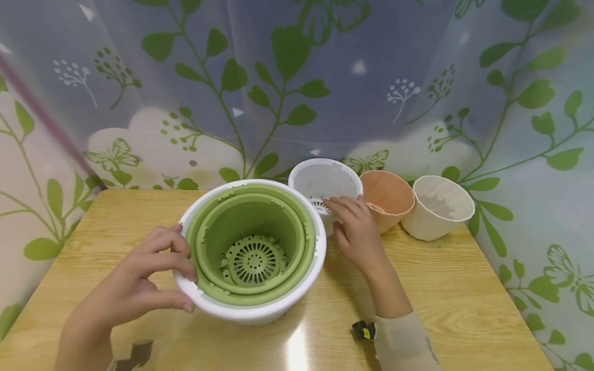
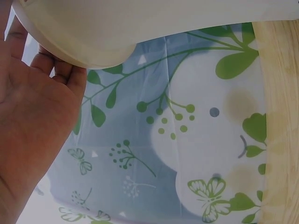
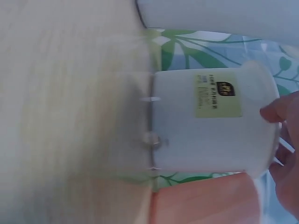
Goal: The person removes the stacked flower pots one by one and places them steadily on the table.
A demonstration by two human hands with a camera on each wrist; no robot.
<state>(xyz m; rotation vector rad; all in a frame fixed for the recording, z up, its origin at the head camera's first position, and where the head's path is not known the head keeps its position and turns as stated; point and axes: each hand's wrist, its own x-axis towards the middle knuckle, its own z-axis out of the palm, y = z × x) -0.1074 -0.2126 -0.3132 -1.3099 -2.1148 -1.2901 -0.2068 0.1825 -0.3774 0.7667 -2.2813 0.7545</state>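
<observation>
Your left hand point(image 1: 134, 278) pinches the rim of the large white plastic pot point(image 1: 250, 314) at about its 9 o'clock, fingers over the edge and thumb below on the outer wall. The gap between them is narrow, since only the thin rim fits there. Inside that pot nest an outer green pot point(image 1: 250, 299) and an inner green pot point(image 1: 255, 216) with a slotted drainage base, their rims ringed one within another; their graded sizes presumably explain the fit.

At about 2 o'clock from it, the small white pot point(image 3: 182, 140) stands upright on the wooden counter point(image 1: 455, 288). Your right hand point(image 1: 359, 232) pinches its rim at about 5 o'clock, the side nearest you, thumb outside and fingers over the edge; the lip probably makes the easiest hold. The right wrist view shows a printed label point(image 3: 217, 95) on its side and a gap between the two white pots.

At 3 o'clock from the small pot come the terracotta-coloured pot point(image 1: 387, 188), then the cream faceted pot point(image 1: 427, 229), both mouth-up. Lined near the leaf-printed cloth point(image 1: 352, 103), they likely leave working room towards 6 o'clock.
</observation>
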